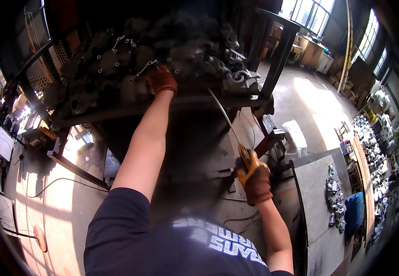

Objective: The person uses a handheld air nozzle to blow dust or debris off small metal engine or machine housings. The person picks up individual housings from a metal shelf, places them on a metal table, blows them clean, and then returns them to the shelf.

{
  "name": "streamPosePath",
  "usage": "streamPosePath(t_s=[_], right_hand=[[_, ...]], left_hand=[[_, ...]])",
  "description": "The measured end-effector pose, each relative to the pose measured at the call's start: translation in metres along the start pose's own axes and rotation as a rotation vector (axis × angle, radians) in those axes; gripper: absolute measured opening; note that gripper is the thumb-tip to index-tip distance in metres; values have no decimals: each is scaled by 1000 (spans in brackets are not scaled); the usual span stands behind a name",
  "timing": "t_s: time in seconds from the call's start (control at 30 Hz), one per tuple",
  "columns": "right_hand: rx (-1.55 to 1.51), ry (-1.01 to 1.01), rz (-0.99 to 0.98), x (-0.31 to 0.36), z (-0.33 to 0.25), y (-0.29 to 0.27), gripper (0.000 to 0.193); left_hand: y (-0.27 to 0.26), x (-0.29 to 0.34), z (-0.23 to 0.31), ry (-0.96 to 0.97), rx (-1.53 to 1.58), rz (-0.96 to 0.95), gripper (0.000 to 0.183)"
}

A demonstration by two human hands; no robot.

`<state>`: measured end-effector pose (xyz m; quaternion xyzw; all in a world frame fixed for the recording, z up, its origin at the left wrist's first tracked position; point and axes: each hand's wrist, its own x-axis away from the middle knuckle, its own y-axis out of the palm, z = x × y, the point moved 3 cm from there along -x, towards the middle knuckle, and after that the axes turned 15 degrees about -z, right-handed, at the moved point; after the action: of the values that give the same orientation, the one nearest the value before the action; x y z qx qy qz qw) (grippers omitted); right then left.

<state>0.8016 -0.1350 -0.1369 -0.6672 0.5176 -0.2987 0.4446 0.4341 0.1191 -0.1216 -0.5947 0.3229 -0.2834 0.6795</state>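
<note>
My left hand (pixel 162 80), in a rust-red glove, reaches forward onto a heap of dark metal castings (pixel 132 86) on a rack-like bench. Its fingers curl over one of the castings at the front of the heap; the fingertips are lost in shadow. My right hand (pixel 254 177), gloved in orange and brown, is closed around the handle of a long, thin metal rod tool (pixel 224 112). The rod slants up and left from that hand, its far tip near the bench's front edge. Its exact kind is hard to make out.
A dark metal frame post (pixel 280 60) rises at the bench's right end. To the right stands a grey-topped table (pixel 316 198) bearing small castings (pixel 334 198), with a blue container (pixel 354 210) beside it. A white bundle (pixel 294 138) and cables (pixel 66 179) lie lower down.
</note>
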Motion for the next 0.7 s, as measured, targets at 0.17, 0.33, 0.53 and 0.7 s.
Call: streamPosePath(t_s=[0.17, 0.33, 0.53, 0.7], right_hand=[[-54, -47, 112, 50, 45, 0, 33], [-270, 91, 191, 72, 77, 18, 30], [-258, 89, 203, 74, 81, 27, 25], [-299, 122, 162, 66, 72, 30, 22]], left_hand=[[-52, -4, -16, 186, 385, -144, 60], [-94, -73, -42, 542, 571, -88, 48], [-108, -193, -79, 1110, 955, -189, 36], [-112, -208, -81, 1390, 1443, -614, 42]])
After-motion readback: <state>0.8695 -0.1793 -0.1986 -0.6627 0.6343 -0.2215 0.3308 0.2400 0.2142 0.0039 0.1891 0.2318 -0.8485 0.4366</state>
